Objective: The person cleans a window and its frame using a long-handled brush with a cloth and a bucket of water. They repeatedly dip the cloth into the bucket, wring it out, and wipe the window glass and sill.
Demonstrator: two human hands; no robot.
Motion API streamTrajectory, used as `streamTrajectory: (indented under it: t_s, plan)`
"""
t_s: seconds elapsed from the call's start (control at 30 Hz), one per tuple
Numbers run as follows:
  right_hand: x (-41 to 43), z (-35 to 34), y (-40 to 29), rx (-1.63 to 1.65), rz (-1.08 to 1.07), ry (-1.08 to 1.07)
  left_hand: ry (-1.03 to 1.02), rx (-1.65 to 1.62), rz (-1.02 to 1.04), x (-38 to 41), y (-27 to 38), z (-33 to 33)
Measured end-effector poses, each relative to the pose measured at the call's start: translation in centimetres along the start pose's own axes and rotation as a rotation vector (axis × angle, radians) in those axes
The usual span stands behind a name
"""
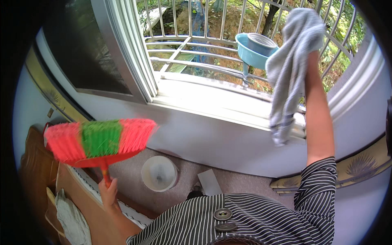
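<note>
My left hand grips the handle of a broom close below its head. The pink and green bristles point up, away from me, in front of the wall under the window. At the upper right, my right arm is stretched out to the open window, and a grey cloth hangs from my right hand. The cloth covers most of that hand and looks slightly blurred; its lower end dangles in front of the white window sill.
Outside, a metal window grille holds a light-blue basin. A sliding screen stands at the left. On the floor is a white bucket. A bed with a wooden headboard is at the lower left, a pale cloth on it.
</note>
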State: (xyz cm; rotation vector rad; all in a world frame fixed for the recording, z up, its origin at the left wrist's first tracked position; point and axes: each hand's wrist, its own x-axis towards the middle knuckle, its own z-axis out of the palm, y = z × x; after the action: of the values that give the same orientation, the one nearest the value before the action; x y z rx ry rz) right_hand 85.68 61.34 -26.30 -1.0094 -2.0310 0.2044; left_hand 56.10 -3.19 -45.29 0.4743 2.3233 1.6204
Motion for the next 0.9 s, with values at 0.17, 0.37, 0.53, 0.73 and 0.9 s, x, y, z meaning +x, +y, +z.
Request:
streamTrajectory:
  t_s: [0.17, 0.37, 0.53, 0.73, 0.9]
  plan:
    - [-4.8, 16.3, -12.7, 0.132, -0.291, -0.395, 0.179, -0.112, -0.123, 2.7, 1.5, -5.6]
    - [-11.0, 31.1, -15.9, 0.207, -0.824, -0.617, 0.42, -0.422, 0.19, 7.2, 4.6, -8.8]
    - [-10.9, 26.4, -8.3, 0.313, -0.81, -1.073, 0.316, -0.562, 0.311, 8.6, 4.8, -6.3]
    - [-14.1, 7.3, 10.7, 0.003, -0.09, -0.98, 0.167, -0.721, 0.491, 10.9, -1.3, -3.9]
    - [-15.5, 0.2, 11.0, -0.367, 0.016, -0.759, 0.439, -0.7, 0.273, 9.8, 1.5, -0.2]
